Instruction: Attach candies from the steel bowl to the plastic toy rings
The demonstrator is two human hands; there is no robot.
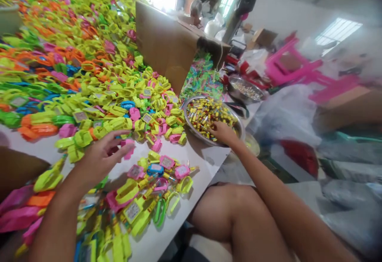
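My left hand (103, 156) is over the near edge of a big pile of toy watches (98, 90), its fingers apart beside a pink watch (127, 149). At the table's right edge my right hand (223, 132) reaches into a metal bowl (242, 128) of small yellow-capped tubes (205, 112). Its fingers are bent down among the tubes; whether one is held is hidden. Between my hands and nearer to me lies a group of watches with tubes attached (155, 186), in yellow, pink, blue and green.
A cardboard box (167, 43) stands behind the bowl, with green and blue plastic pieces (204, 77) beside it. Farther right are a second metal bowl (244, 88), a pink stool (292, 65) and plastic bags (289, 114). My legs (238, 214) are below the table edge.
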